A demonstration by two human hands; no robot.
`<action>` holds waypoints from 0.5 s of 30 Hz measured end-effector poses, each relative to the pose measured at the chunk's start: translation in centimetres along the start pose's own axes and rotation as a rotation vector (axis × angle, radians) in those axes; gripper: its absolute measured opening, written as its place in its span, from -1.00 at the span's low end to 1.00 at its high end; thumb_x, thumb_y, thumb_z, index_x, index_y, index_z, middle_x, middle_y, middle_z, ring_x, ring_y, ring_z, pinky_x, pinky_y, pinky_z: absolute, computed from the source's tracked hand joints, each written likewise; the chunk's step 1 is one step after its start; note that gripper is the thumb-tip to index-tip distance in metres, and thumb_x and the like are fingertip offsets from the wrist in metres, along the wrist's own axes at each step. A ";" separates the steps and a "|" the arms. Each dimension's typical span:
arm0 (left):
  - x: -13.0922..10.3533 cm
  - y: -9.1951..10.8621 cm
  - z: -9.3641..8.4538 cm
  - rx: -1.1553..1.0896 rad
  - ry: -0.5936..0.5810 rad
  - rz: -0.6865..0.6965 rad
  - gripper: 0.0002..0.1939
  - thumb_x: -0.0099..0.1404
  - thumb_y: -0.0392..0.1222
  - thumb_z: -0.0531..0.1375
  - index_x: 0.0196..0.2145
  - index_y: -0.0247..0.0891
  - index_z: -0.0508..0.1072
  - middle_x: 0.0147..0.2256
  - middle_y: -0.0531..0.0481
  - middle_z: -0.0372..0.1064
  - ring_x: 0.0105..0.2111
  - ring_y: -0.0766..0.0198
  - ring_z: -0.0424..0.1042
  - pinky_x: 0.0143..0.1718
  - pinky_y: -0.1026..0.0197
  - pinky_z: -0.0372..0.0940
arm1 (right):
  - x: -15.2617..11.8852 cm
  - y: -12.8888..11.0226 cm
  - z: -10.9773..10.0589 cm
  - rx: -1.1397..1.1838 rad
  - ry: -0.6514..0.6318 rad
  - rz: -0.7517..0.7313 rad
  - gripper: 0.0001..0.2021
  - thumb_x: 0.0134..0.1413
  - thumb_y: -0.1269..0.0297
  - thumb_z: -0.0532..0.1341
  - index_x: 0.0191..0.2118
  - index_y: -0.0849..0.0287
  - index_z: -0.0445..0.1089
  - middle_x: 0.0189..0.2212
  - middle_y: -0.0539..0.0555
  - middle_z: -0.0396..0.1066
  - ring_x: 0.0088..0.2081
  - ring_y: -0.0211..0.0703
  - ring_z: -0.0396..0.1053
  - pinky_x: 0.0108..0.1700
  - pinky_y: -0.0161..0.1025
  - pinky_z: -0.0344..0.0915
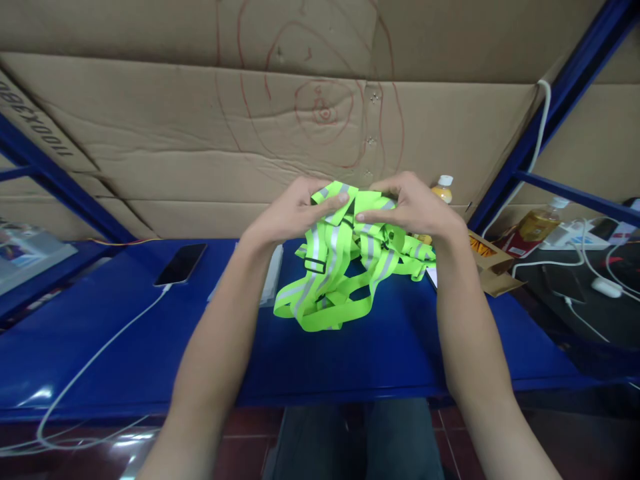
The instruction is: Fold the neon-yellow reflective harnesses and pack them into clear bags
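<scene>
A bundle of neon-green straps (pixel 327 267) with silver reflective stripes and black buckles hangs from both hands above the blue shelf. My left hand (pixel 307 208) pinches one part of the straps, thumb on the near side. Close beside it, my right hand (pixel 407 203) grips another part, its thumb also in front. The fingers behind the straps are partly hidden. Lower loops hang near or rest on the blue surface; which of the two cannot be told.
On the blue shelf (pixel 125 347) a phone (pixel 181 264) lies left with a white cable. Clear plastic packaging (pixel 273 277) is behind my left forearm. Right are an orange-filled bottle (pixel 443 189), an open cardboard box (pixel 500 270) and another bottle (pixel 537 223). Cardboard (pixel 175 120) forms the back.
</scene>
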State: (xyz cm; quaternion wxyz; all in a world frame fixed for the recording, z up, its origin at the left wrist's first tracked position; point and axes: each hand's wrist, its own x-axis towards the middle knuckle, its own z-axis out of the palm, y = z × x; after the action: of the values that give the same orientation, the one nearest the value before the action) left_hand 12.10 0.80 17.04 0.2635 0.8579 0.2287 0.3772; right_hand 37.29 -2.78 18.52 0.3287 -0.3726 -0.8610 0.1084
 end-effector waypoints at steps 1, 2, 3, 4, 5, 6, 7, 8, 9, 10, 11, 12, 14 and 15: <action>0.0 0.0 -0.1 -0.013 -0.029 -0.008 -0.42 0.42 0.39 0.32 -0.39 -0.22 0.53 -0.47 0.01 0.42 -0.48 0.28 0.32 -0.49 0.24 0.17 | 0.1 0.0 0.2 -0.010 -0.009 0.009 -0.41 0.17 -0.33 0.43 -0.46 0.14 0.40 -0.56 -0.09 0.16 -0.41 -0.26 0.08 -0.34 -0.21 -0.01; -0.1 0.0 -0.2 -0.022 -0.060 -0.015 -0.42 0.41 0.39 0.34 -0.40 -0.22 0.51 -0.49 0.03 0.38 -0.51 0.31 0.27 -0.51 0.25 0.13 | 0.2 -0.1 0.4 -0.026 -0.016 0.016 -0.39 0.17 -0.35 0.42 -0.48 0.13 0.35 -0.57 -0.09 0.12 -0.41 -0.25 0.06 -0.33 -0.21 0.00; -0.1 0.1 -0.3 -0.030 -0.086 -0.021 -0.41 0.39 0.39 0.35 -0.41 -0.22 0.49 -0.51 0.04 0.35 -0.53 0.33 0.23 -0.53 0.25 0.10 | 0.3 -0.1 0.7 -0.053 -0.007 0.022 -0.36 0.17 -0.37 0.41 -0.50 0.12 0.30 -0.57 -0.10 0.08 -0.41 -0.24 0.03 -0.32 -0.21 0.02; -0.2 0.2 -0.4 -0.039 -0.101 -0.024 -0.41 0.39 0.38 0.37 -0.43 -0.22 0.47 -0.52 0.05 0.32 -0.54 0.34 0.20 -0.54 0.25 0.08 | 0.5 -0.2 1.0 -0.089 0.022 0.024 -0.33 0.17 -0.40 0.40 -0.51 0.12 0.26 -0.58 -0.09 0.05 -0.40 -0.24 0.02 -0.30 -0.21 0.06; -0.3 0.3 -0.5 -0.048 -0.102 -0.027 -0.41 0.38 0.37 0.38 -0.45 -0.22 0.46 -0.53 0.05 0.31 -0.55 0.35 0.19 -0.55 0.25 0.06 | 0.6 -0.3 1.3 -0.131 0.069 0.026 -0.32 0.16 -0.42 0.39 -0.52 0.11 0.24 -0.57 -0.09 0.04 -0.39 -0.23 0.02 -0.27 -0.20 0.10; -0.4 0.3 -0.6 -0.058 -0.092 -0.031 -0.42 0.38 0.36 0.38 -0.45 -0.22 0.46 -0.53 0.05 0.30 -0.56 0.34 0.19 -0.56 0.25 0.05 | 0.7 -0.4 1.6 -0.169 0.128 0.028 -0.31 0.18 -0.44 0.37 -0.51 0.11 0.24 -0.56 -0.08 0.05 -0.38 -0.21 0.04 -0.23 -0.19 0.16; -0.5 0.3 -0.7 -0.069 -0.076 -0.037 -0.42 0.38 0.35 0.38 -0.45 -0.22 0.46 -0.53 0.05 0.31 -0.56 0.34 0.19 -0.56 0.24 0.05 | 0.8 -0.5 1.9 -0.198 0.192 0.030 -0.32 0.22 -0.46 0.33 -0.49 0.10 0.26 -0.55 -0.06 0.07 -0.37 -0.19 0.09 -0.18 -0.16 0.21; -0.5 0.2 -0.8 -0.079 -0.060 -0.045 -0.43 0.39 0.35 0.38 -0.44 -0.22 0.48 -0.53 0.04 0.32 -0.56 0.33 0.20 -0.55 0.23 0.05 | 0.9 -0.6 2.1 -0.214 0.248 0.033 -0.33 0.30 -0.46 0.26 -0.46 0.09 0.29 -0.53 -0.04 0.12 -0.35 -0.15 0.14 -0.12 -0.12 0.26; -0.6 0.1 -0.9 -0.084 -0.054 -0.057 -0.45 0.40 0.34 0.38 -0.43 -0.22 0.50 -0.53 0.03 0.34 -0.56 0.33 0.21 -0.55 0.23 0.07 | 1.0 -0.6 2.3 -0.220 0.295 0.035 -0.34 0.38 -0.45 0.16 -0.43 0.09 0.33 -0.50 0.00 0.17 -0.32 -0.11 0.21 -0.08 -0.09 0.29; -0.6 -0.1 -0.9 -0.084 -0.058 -0.070 -0.46 0.40 0.33 0.38 -0.42 -0.22 0.51 -0.53 0.03 0.35 -0.56 0.32 0.22 -0.55 0.22 0.08 | 1.0 -0.6 2.4 -0.221 0.334 0.035 -0.34 0.44 -0.43 0.07 -0.39 0.09 0.36 -0.46 0.04 0.23 -0.29 -0.06 0.26 -0.04 -0.05 0.31; -0.6 -0.3 -0.9 -0.082 -0.065 -0.080 -0.46 0.40 0.32 0.38 -0.42 -0.22 0.52 -0.53 0.03 0.35 -0.56 0.32 0.22 -0.54 0.22 0.09 | 1.1 -0.7 2.5 -0.220 0.369 0.032 -0.33 0.49 -0.41 -0.01 -0.35 0.08 0.40 -0.42 0.08 0.28 -0.25 -0.02 0.32 0.00 -0.02 0.33; -0.6 -0.5 -0.9 -0.079 -0.071 -0.089 -0.47 0.40 0.31 0.38 -0.43 -0.22 0.52 -0.54 0.03 0.35 -0.56 0.32 0.23 -0.55 0.22 0.10 | 1.1 -0.7 2.7 -0.222 0.400 0.030 -0.33 0.51 -0.40 -0.05 -0.30 0.08 0.43 -0.36 0.12 0.34 -0.20 0.03 0.36 0.02 0.01 0.34; -0.5 -0.8 -0.8 -0.075 -0.090 -0.106 -0.47 0.41 0.30 0.38 -0.44 -0.22 0.52 -0.55 0.03 0.34 -0.57 0.31 0.24 -0.56 0.23 0.11 | 1.2 -1.0 2.9 -0.226 0.449 0.029 -0.35 0.52 -0.38 -0.06 -0.21 0.07 0.48 -0.28 0.18 0.41 -0.11 0.11 0.41 0.05 0.05 0.35; -0.5 -0.9 -0.7 -0.076 -0.101 -0.114 -0.47 0.41 0.29 0.38 -0.44 -0.22 0.52 -0.56 0.03 0.34 -0.57 0.31 0.25 -0.56 0.23 0.12 | 1.2 -1.1 3.0 -0.226 0.466 0.030 -0.37 0.51 -0.37 -0.04 -0.17 0.06 0.49 -0.25 0.20 0.42 -0.08 0.13 0.42 0.06 0.06 0.36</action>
State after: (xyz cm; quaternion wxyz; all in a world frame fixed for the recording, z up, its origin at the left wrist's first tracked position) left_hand 11.07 1.44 16.67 0.3282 0.8508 0.2489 0.3262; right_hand 34.10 -2.52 17.32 0.4729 -0.4346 -0.7630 -0.0726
